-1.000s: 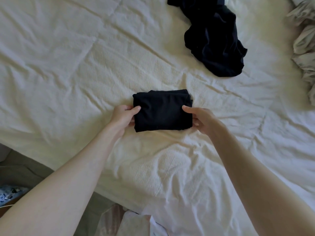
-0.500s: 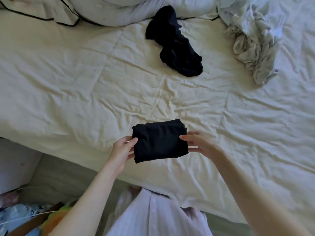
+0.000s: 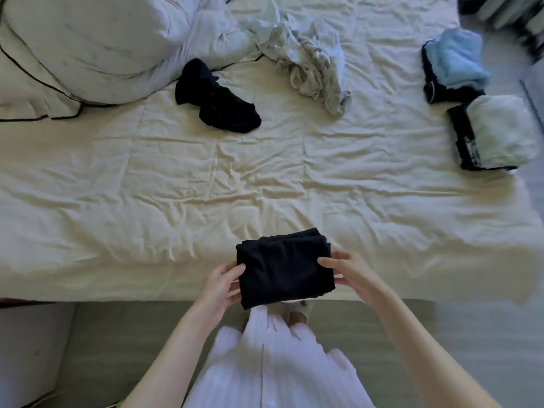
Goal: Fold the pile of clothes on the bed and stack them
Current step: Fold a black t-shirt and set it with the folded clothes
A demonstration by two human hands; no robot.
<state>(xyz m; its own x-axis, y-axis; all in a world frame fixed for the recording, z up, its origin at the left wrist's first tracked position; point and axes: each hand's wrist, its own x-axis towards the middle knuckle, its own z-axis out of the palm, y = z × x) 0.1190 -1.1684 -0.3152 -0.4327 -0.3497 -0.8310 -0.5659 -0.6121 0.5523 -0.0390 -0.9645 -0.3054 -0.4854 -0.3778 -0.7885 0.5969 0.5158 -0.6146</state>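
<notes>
A folded black garment [image 3: 284,267] is held above the near edge of the bed [image 3: 147,219]. My left hand [image 3: 219,285] grips its left side, thumb on top. My right hand [image 3: 348,273] grips its right side the same way. An unfolded black garment [image 3: 216,98] lies crumpled at the back of the bed. A crumpled pale grey garment [image 3: 309,63] lies to its right. At the bed's right end stand two stacks of folded clothes, one topped by a light blue piece [image 3: 454,58], the other by a white piece [image 3: 504,131].
A large white pillow [image 3: 88,45] with black piping fills the back left corner. The floor [image 3: 117,348] runs along the bed's near edge, where my white shirt [image 3: 273,369] shows below the hands. Dark items sit off the bed at the top right.
The folded black garment has come off the sheet and moved back toward me, over the bed's near edge. My view has pulled back, so the pillow and the two stacks now show.
</notes>
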